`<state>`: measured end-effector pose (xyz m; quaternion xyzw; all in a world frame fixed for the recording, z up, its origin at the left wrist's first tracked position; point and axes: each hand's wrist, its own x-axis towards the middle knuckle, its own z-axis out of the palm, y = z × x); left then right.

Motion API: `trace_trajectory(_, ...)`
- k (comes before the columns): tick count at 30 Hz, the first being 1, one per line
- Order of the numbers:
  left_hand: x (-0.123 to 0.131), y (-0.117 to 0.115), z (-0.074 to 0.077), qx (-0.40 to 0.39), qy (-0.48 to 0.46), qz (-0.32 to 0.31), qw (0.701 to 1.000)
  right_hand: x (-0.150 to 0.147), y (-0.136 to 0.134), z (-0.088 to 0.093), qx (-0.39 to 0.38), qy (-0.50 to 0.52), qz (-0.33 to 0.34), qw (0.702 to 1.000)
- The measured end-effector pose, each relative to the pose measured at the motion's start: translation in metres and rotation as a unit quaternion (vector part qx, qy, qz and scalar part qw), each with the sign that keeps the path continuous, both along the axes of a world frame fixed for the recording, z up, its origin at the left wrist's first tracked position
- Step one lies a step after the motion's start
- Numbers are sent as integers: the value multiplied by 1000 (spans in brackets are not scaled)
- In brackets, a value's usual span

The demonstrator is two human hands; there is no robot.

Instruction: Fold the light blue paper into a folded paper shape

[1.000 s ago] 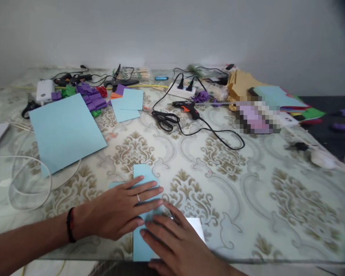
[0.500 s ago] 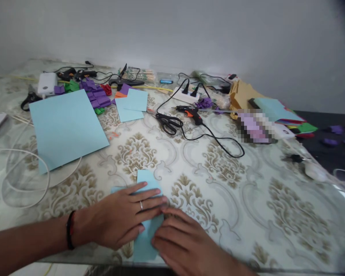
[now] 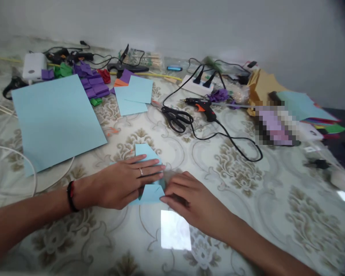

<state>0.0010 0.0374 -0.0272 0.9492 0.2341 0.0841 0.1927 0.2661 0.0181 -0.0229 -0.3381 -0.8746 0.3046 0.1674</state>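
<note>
A light blue piece of paper (image 3: 145,150) lies on the table in front of me, partly folded, with its near end bent up. My left hand (image 3: 126,180) rests flat across its middle, fingers stretched out to the right, a ring on one finger. Between thumb and fingers, my right hand (image 3: 186,195) pinches the paper's near right corner, where a raised flap shows. Much of the sheet is hidden under the left hand.
A large light blue sheet (image 3: 60,122) lies at left over a white cable (image 3: 31,165). Further back are smaller blue papers (image 3: 135,94), black-handled scissors (image 3: 176,119), a glue gun (image 3: 201,107) with its cord, a power strip (image 3: 197,86), purple folded pieces (image 3: 94,86) and stacked coloured paper (image 3: 307,105).
My right hand has lifted the near end of the blue paper and bent it up and away from me. Both hands sit higher in view, as the camera has tilted down.
</note>
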Motion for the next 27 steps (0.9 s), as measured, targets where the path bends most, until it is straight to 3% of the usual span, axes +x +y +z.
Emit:
trace_trajectory(5, -6, 3, -2, -36, -68, 13, 997, -2, 3, 5, -38, -32, -14, 999)
trace_trajectory(12, -9, 5, 13, -120, -103, 6, 987, -8, 8, 8, -49, -65, -18, 996)
trace_trajectory(18, 0, -7, 4, -43, -93, 41, 994, -10, 5, 5, -29, -77, -51, 995)
trace_trajectory(23, 9, -13, 1, -52, -73, 82, 993, -6, -1, -3, 6, -34, -68, 997)
trace_trajectory(27, 14, -13, 3, -36, -57, 99, 993, 5, 1, -3, -27, 11, -43, 999)
